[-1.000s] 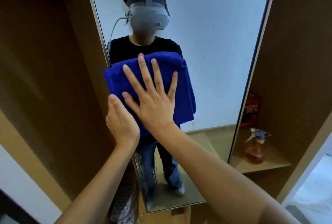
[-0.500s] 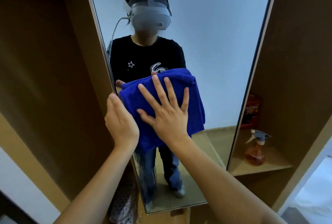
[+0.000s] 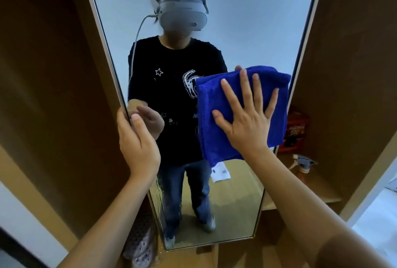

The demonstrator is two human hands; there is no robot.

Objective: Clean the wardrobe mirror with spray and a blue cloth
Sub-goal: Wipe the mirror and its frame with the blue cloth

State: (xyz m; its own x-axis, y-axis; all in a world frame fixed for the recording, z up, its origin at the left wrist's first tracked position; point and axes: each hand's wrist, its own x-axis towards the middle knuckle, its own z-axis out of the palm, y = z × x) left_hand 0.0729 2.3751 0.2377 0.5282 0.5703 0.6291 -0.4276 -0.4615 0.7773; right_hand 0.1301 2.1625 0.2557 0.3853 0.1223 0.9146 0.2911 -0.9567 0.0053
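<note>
We have the folded blue terry cloth pinned flat under our right hand, fingers spread, hard by the tall wardrobe mirror's right edge, unwiped glass lying leftward toward our left hand (gripping the frame).

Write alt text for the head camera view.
A right hand presses a folded blue cloth flat against a wardrobe mirror, near its right edge. The left hand grips the mirror's left edge.
</note>
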